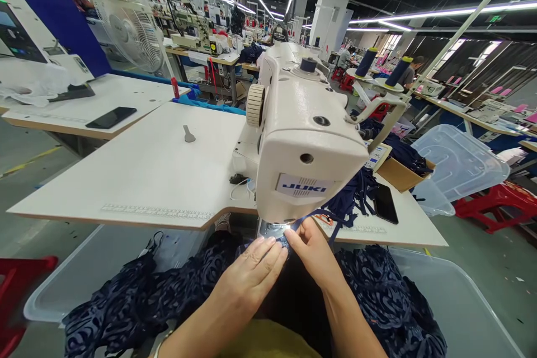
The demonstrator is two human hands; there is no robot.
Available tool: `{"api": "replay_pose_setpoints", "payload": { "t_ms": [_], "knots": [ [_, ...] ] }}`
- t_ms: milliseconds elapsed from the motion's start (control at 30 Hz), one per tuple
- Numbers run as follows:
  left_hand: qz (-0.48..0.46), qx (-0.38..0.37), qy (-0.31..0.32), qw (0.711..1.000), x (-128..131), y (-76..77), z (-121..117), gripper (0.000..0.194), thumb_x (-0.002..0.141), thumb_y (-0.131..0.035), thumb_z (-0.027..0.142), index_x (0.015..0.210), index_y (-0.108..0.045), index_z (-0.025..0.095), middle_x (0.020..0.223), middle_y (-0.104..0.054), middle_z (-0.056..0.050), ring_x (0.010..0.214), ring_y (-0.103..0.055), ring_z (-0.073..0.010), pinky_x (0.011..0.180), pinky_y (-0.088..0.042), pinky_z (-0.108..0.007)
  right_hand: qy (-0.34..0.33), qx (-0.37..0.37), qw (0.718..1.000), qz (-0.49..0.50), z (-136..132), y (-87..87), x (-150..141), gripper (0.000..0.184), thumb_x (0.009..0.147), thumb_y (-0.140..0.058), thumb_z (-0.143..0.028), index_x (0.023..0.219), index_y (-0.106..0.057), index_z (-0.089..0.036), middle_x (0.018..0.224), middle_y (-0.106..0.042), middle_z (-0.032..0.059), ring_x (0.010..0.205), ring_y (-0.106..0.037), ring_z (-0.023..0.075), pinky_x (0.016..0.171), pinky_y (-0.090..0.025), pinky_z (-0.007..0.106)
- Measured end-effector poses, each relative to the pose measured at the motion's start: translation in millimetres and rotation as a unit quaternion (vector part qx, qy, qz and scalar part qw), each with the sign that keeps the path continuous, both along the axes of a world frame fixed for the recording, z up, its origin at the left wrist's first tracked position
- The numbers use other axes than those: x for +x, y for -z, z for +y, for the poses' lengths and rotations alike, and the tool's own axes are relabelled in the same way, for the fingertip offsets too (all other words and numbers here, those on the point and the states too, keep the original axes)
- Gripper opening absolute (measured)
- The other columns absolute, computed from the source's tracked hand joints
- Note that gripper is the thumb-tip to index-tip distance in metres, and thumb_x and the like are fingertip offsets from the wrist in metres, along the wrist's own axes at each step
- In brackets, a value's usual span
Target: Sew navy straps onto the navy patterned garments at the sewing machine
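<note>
A white JUKI sewing machine stands directly before me, its lit needle area low at the front. My left hand has its fingers together on navy patterned fabric beside the needle area; its thumb is hidden. Close by on the right, my right hand pinches the edge of the same fabric between thumb and fingers. A navy strap runs past the right fingertips toward a heap of navy straps. The needle itself cannot be made out. More patterned fabric hangs to the left below the table.
Clear plastic bins flank my lap, with patterned fabric on the right. Orange-handled snips and a phone lie right of the machine. A small metal piece rests on the white tabletop. Thread cones stand behind.
</note>
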State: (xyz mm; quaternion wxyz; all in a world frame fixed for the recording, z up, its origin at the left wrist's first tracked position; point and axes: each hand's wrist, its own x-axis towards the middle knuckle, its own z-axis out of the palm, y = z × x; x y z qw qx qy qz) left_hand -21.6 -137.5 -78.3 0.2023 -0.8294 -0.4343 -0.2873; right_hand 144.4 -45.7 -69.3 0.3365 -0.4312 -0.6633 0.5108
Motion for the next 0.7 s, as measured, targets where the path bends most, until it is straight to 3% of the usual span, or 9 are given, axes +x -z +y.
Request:
{"api": "replay_pose_setpoints", "payload": {
  "t_ms": [233,400,567,700],
  "knots": [
    [-0.055,-0.053,0.015,0.997,0.4,-7.8,4.4,0.035,0.095,-0.035,0.008,0.121,-0.058,0.015,0.117,-0.066,-0.004,0.112,-0.057,-0.0153,0.100,-0.047,-0.031,0.016,-0.014,0.999,0.025,-9.3,6.1,-0.2,0.021,0.093,-0.044,-0.042,0.100,-0.046,-0.023,0.072,-0.039,-0.0047,0.066,-0.041,0.0126,0.065,-0.039,0.024],
    [-0.050,-0.075,-0.001,0.996,5.9,-4.9,4.3,0.031,0.092,-0.044,0.008,0.118,-0.059,0.015,0.116,-0.065,-0.006,0.109,-0.057,-0.0185,0.095,-0.047,-0.035,0.055,0.008,0.998,0.021,-1.6,15.1,-7.3,0.020,0.091,-0.044,-0.042,0.085,-0.043,-0.022,0.069,-0.040,-0.0044,0.063,-0.042,0.0124,0.062,-0.039,0.024],
    [-0.037,-0.028,-0.066,0.997,17.0,2.7,4.1,0.032,0.091,-0.047,0.010,0.121,-0.057,0.011,0.118,-0.064,-0.009,0.108,-0.057,-0.0213,0.091,-0.046,-0.035,0.058,0.083,0.995,-0.024,25.4,11.4,-15.3,0.008,0.078,-0.054,-0.025,0.072,-0.051,-0.021,0.065,-0.051,-0.0016,0.067,-0.050,0.0155,0.068,-0.043,0.026],
    [-0.020,0.011,-0.107,0.994,24.4,3.4,7.0,0.029,0.092,-0.048,0.013,0.118,-0.059,0.009,0.113,-0.065,-0.010,0.103,-0.059,-0.0217,0.089,-0.045,-0.034,0.030,0.119,0.992,-0.038,37.7,4.4,-20.5,0.010,0.072,-0.052,-0.017,0.063,-0.056,-0.020,0.064,-0.059,0.0018,0.073,-0.056,0.0191,0.071,-0.045,0.029]
  ]
}}
